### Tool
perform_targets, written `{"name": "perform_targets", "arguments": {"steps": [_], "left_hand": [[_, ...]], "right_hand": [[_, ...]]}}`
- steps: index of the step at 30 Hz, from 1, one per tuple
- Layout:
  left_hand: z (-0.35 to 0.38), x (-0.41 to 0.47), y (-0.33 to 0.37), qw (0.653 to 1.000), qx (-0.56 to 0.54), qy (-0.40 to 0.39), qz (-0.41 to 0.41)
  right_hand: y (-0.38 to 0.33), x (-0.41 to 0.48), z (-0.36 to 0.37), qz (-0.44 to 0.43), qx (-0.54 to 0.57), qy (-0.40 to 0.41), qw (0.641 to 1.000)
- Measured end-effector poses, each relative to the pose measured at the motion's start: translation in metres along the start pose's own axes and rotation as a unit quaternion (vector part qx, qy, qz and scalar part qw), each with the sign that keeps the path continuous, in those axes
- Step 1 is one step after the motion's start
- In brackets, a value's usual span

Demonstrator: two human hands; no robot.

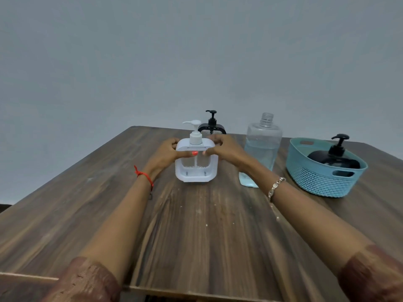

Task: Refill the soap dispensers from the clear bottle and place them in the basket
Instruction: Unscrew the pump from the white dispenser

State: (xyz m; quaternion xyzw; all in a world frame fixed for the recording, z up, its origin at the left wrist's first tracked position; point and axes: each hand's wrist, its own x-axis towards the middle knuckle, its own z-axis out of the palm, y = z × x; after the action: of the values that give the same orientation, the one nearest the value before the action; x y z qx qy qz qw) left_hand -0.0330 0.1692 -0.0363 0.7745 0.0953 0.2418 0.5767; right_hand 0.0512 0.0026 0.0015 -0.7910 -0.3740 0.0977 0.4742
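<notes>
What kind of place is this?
Probably a plain room at home, though I can't tell which. A wooden table stands by a bare grey wall; on it the left hand and right hand grip a white soap dispenser, near a blue basket.

A dark wooden table against a plain grey-blue wall.
The wall fills the upper half of the view, smooth and evenly lit, slightly darker toward the corners. The table's top is dark brown wood grain, streaked lengthwise, with pale scuffs and small white specks; its near edge shows a lighter strip. At the far left, past the table's edge, lies a dark patch too dim to identify.
</notes>
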Motion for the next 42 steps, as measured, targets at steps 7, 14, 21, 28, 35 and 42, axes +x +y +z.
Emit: {"name": "perform_targets", "arguments": {"steps": [7,14,21,28,35,42], "left_hand": [[0.033,-0.041,0.023,0.999,-0.041,-0.001,0.029],[0.039,-0.063,0.041,0.996,-0.056,-0.045,0.056],[0.026,-0.072,0.049,0.977,-0.132,-0.145,0.083],[0.03,-0.073,0.054,0.99,-0.095,-0.071,0.082],[0.039,-0.073,0.059,0.994,-0.085,-0.013,0.069],[0.038,-0.073,0.056,0.993,-0.098,0.021,0.055]], "right_hand": [[-0.026,-0.044,-0.017,-0.099,-0.034,0.044,0.994],[-0.034,-0.063,-0.031,-0.16,-0.033,0.032,0.986],[-0.034,-0.068,-0.047,-0.185,0.112,-0.157,0.964],[-0.028,-0.062,-0.055,-0.122,0.236,-0.161,0.951],[-0.033,-0.064,-0.048,-0.1,0.104,0.009,0.99],[-0.033,-0.07,-0.047,-0.082,0.143,0.038,0.986]]}}
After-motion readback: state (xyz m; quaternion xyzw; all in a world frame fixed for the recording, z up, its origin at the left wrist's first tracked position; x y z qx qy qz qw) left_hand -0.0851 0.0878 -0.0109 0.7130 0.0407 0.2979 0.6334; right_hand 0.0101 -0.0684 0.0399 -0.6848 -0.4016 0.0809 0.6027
